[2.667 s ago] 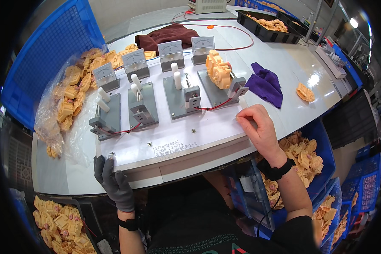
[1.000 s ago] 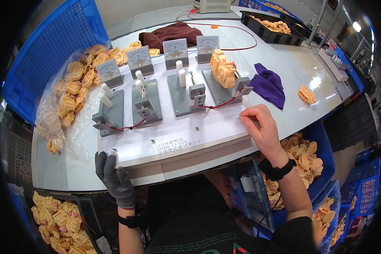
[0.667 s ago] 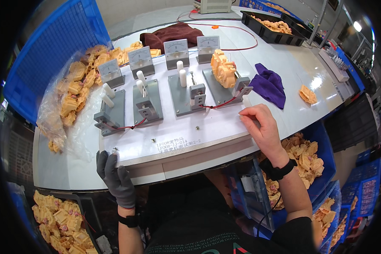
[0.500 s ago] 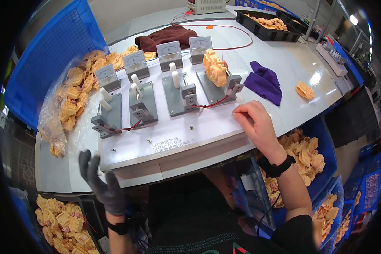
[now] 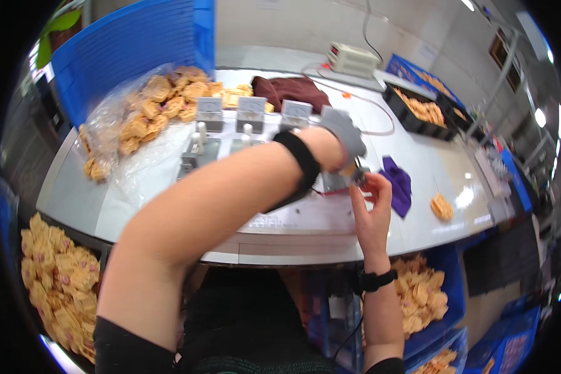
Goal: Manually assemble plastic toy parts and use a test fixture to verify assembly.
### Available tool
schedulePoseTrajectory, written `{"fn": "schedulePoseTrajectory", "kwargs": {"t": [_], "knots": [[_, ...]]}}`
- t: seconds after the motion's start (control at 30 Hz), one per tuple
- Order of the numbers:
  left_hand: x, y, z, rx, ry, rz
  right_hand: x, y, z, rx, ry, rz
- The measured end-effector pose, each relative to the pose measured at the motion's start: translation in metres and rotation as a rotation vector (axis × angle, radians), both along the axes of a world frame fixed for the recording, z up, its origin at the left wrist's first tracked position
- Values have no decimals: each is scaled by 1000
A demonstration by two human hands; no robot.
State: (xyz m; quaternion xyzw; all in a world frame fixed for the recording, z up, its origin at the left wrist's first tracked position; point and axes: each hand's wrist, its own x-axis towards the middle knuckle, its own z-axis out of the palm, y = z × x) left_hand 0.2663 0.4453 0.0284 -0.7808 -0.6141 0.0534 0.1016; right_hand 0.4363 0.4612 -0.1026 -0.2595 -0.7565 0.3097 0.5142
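My left hand [image 5: 343, 132], in a grey glove, reaches across to the rightmost test fixture, its fingers mostly hidden behind the back of the hand. Below it shows a sliver of the orange-yellow plastic gearbox [image 5: 350, 169] on that fixture. My bare right hand [image 5: 374, 202] has its thumb and fingertips closed at the fixture's small grey block [image 5: 359, 179]. Left of these, partly behind my left forearm, stand more fixtures with white pegs [image 5: 202, 130]. Analog meters [image 5: 251, 107] line the back of the board.
Yellow plastic parts [image 5: 146, 118] spill from a blue crate [image 5: 131, 56] at left. A purple cloth [image 5: 396, 187] and a loose part [image 5: 442, 206] lie at right. A brown cloth [image 5: 291, 92], a power supply [image 5: 353, 59] and a black tray [image 5: 393, 100] are behind. Bins of parts [image 5: 417, 299] stand below.
My left hand has swung from the board's front left to the rightmost fixture. My right hand has moved up to the fixture's grey block. The view has shifted.
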Motion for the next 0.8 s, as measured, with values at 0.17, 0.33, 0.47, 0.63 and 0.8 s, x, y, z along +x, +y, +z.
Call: {"fn": "schedulePoseTrajectory", "kwargs": {"t": [0.17, 0.33, 0.47, 0.63, 0.8], "knots": [[24, 36, -26, 35, 132, 11, 0, -1, -5, -110, 101, 50], [25, 38, -27, 92, 228, -39, -3, -1, -7, -64, 187, 85], [15, 29, -5, 468, 117, -106, 0, -4, -8, -79, 184, 90], [33, -63, 49, 315, -399, -151, 15, -2, 6, 139, 131, -194], [51, -117, 12, 138, -958, -283, 68, -31, 33, 82, 32, -5]]}}
